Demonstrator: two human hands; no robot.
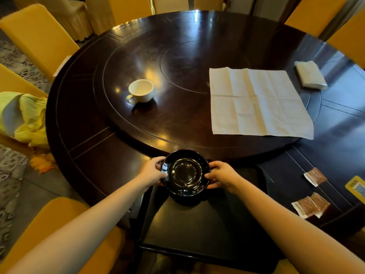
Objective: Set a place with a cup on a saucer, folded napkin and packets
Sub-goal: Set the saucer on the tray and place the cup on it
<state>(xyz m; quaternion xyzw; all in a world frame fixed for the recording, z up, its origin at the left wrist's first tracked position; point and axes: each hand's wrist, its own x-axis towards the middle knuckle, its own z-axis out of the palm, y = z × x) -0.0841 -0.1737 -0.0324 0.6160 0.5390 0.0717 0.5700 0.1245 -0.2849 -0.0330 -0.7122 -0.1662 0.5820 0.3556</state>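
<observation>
A white cup (141, 93) stands alone on the raised inner disc of the dark round table (102, 153), well beyond the hands; nearer, the left hand (153, 172) grips the left rim of a black saucer (185, 172), thumb over the edge, fingers curled beneath; the right hand (222, 175) grips the opposite rim likewise; the saucer sits between them above a dark tray (189, 230); further right an unfolded napkin (258, 104) lies flat; three brown packets (311, 204) lie near the table's right edge.
</observation>
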